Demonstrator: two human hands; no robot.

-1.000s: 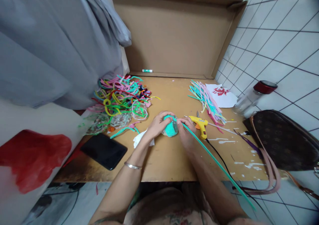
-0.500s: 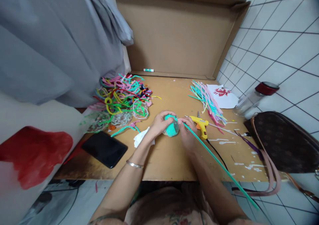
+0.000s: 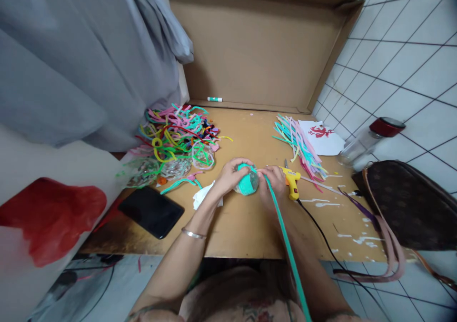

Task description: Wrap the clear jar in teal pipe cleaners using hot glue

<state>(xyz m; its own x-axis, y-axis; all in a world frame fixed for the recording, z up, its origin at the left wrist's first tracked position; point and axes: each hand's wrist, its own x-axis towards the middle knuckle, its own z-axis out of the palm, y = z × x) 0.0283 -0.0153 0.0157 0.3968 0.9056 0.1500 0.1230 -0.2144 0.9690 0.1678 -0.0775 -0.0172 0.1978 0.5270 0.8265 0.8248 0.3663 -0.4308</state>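
In the middle of the table my left hand point(image 3: 230, 175) is closed around a small round clear form, partly wrapped in turquoise pipe cleaner point(image 3: 247, 185). My right hand point(image 3: 272, 184), fingers pinched, grips a long turquoise pipe cleaner point(image 3: 285, 231) at the form's right side. Its free length trails down over my right forearm. Fingertips hide where the strand meets the form. Just right of that hand lies a yellow hot glue gun point(image 3: 293, 181). Beside my left wrist is a crumpled white tissue point(image 3: 205, 196).
A pile of colourful pipe cleaners point(image 3: 178, 131) lies at left, with a black phone point(image 3: 152, 212) before it. At right are a pipe cleaner bundle point(image 3: 298, 141), paper point(image 3: 326, 139), a clear bottle point(image 3: 367, 143) and a brown bag point(image 3: 410, 203). A cardboard panel point(image 3: 264, 51) stands behind.
The trailing end of the turquoise pipe cleaner has swung left and down, nearer my body. My right hand has shifted slightly right; my left hand keeps its hold on the form.
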